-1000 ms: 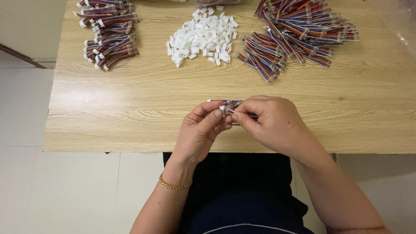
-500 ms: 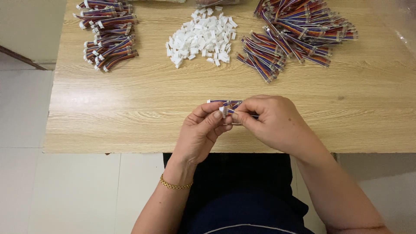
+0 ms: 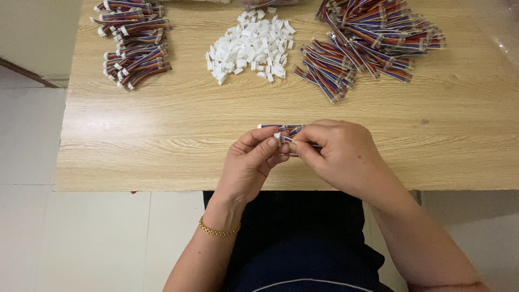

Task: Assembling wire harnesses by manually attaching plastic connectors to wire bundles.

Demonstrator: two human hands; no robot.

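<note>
Your left hand (image 3: 250, 165) and right hand (image 3: 338, 156) meet over the counter's (image 3: 178, 135) near edge, both pinched on a small multicoloured wire bundle (image 3: 285, 134) with a white connector, while the white connector pile (image 3: 250, 50) and two wire heaps lie well beyond.

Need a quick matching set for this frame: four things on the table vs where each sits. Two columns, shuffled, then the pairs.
Things:
1. pile of white connector housings
2. small pile of wire harnesses
3. large pile of wire harnesses
4. wire harness with white connector

Places:
A. far right of table
B. between left hand and right hand
C. far left
D. far middle

Pairs: 1-D, 2-C, 3-A, 4-B
</note>
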